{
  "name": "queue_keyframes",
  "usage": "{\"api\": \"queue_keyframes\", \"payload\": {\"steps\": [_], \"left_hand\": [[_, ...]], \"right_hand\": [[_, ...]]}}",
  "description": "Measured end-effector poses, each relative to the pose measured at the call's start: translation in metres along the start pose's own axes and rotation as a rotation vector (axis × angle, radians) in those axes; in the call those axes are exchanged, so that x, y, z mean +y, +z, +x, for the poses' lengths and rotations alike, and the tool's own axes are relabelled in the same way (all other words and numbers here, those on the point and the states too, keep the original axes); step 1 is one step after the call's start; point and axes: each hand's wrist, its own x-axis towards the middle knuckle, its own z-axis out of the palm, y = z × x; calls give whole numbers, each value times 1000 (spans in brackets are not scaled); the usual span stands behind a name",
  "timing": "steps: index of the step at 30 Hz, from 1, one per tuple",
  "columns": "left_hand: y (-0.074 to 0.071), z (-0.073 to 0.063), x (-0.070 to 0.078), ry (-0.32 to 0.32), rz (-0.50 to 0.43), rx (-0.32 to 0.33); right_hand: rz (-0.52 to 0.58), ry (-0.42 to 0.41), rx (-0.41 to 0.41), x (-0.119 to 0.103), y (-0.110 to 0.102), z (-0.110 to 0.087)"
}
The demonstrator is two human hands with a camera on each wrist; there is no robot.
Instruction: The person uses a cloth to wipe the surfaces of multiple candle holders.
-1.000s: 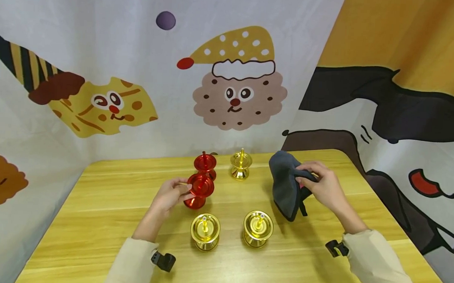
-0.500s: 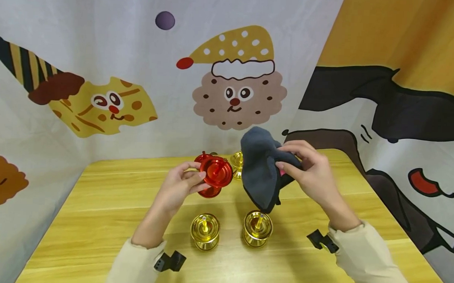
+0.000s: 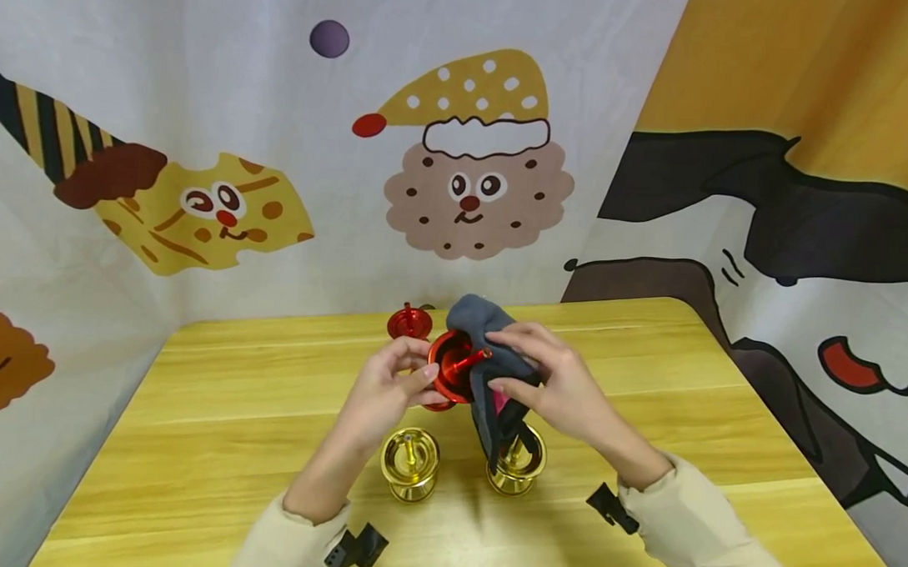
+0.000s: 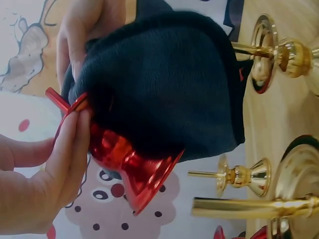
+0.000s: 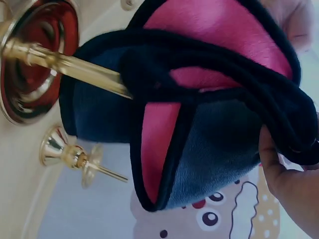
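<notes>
My left hand (image 3: pixel 390 381) pinches the rim of a shiny red metal candle holder (image 3: pixel 448 368), which is raised off the table and tilted, its spike pointing right. My right hand (image 3: pixel 556 375) grips a folded blue-grey cloth (image 3: pixel 483 319) with black edging and a pink inner side. The cloth lies against the red holder. In the left wrist view, the cloth (image 4: pixel 169 79) hides part of the holder's stem, while the flared base (image 4: pixel 149 177) sticks out below. Pink folds (image 5: pixel 214 20) and a dangling loop show in the right wrist view.
Two gold candle holders stand in front, one left (image 3: pixel 410 465) and one right (image 3: pixel 521 478), the right one partly behind the cloth. A third gold candle holder (image 4: pixel 241 175) stands farther back, hidden from the head view. Another red candle holder (image 3: pixel 410 322) is at the table's (image 3: pixel 232 409) back.
My left hand has lifted the red candle holder from the table and moved it right. My right hand has brought the cloth left until it meets the holder.
</notes>
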Motion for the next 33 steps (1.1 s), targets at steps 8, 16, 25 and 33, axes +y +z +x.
{"api": "queue_keyframes", "payload": {"steps": [8, 16, 25, 33], "left_hand": [[7, -2, -8, 64, 18, 17], [14, -6, -10, 99, 67, -8], [19, -7, -13, 88, 59, -18], [20, -5, -17, 15, 83, 7]], "right_hand": [[-165, -14, -41, 3, 10, -3], [-167, -16, -1, 3, 17, -4], [-122, -46, 89, 9, 22, -7], [-50, 37, 68, 12, 18, -8]]}}
